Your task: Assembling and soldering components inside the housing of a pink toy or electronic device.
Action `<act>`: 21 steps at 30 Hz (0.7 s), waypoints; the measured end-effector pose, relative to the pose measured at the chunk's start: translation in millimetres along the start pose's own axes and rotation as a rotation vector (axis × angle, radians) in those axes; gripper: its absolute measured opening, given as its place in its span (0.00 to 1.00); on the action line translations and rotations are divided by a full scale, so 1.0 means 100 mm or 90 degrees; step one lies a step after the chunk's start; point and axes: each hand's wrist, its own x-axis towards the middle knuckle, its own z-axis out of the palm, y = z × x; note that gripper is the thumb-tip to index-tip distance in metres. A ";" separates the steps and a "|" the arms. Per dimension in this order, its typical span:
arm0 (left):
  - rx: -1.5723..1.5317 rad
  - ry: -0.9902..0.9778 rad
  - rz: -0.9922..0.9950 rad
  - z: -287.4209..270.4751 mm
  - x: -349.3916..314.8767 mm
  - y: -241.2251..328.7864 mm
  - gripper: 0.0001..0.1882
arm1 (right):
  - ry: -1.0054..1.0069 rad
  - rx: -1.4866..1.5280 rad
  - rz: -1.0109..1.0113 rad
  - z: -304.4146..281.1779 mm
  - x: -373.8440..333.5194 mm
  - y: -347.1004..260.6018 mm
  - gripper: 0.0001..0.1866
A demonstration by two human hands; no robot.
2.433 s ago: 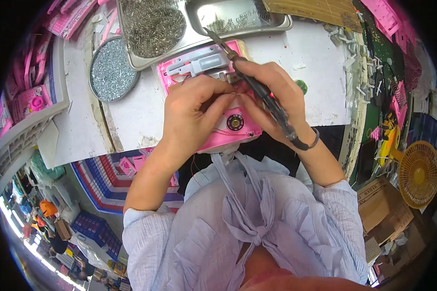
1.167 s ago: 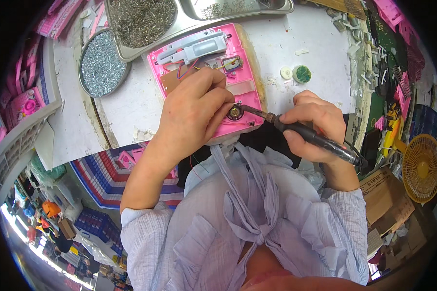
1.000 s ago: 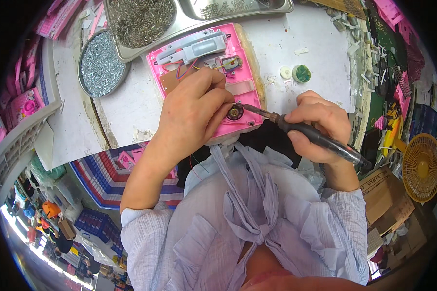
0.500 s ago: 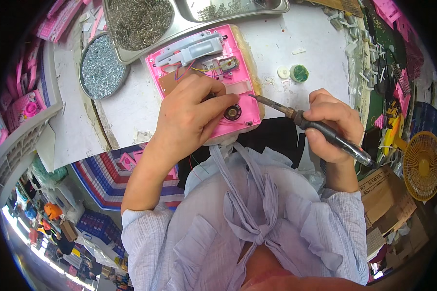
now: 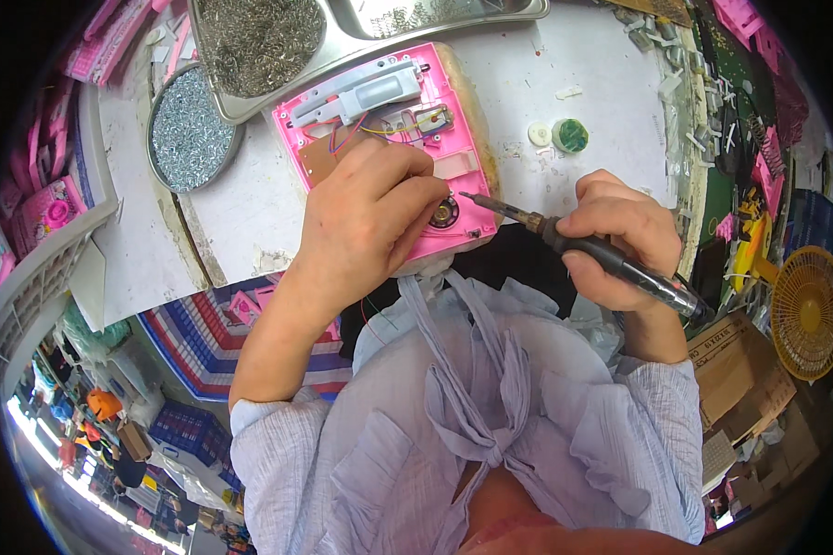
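Note:
A pink plastic casing (image 5: 465, 139) lies on a pad, its inside facing up. In it are a grey plastic part (image 5: 379, 91), a small motor (image 5: 432, 120), thin coloured wires and a round black speaker (image 5: 445, 214). My left hand (image 5: 370, 213) rests over the casing with thumb and forefinger pinched beside the speaker; whatever they pinch is hidden. My right hand (image 5: 625, 240) is closed round the black handle of a soldering iron (image 5: 611, 262). The iron's tip points left, close to my left fingertips and just above the speaker's edge.
Past the casing stands a metal tray (image 5: 342, 46) of small springs, and left of it a round dish (image 5: 234, 166) of screws. A green-filled tub (image 5: 570, 136) and a white cap (image 5: 540, 134) sit on the white table (image 5: 611, 83). A yellow fan (image 5: 805, 314) stands at right.
The soldering iron in my right hand has moved left, bringing its tip nearer my left fingertips and the speaker. My left hand has barely moved.

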 end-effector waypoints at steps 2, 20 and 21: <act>-0.005 0.007 -0.006 0.01 0.00 0.01 0.12 | -0.012 -0.005 0.003 0.00 -0.01 0.01 0.17; -0.004 0.007 -0.010 0.04 -0.02 0.00 0.10 | -0.044 -0.032 0.019 0.02 0.03 -0.01 0.18; -0.009 0.001 -0.011 0.03 -0.02 -0.01 0.10 | -0.042 -0.032 0.016 0.02 0.03 -0.01 0.18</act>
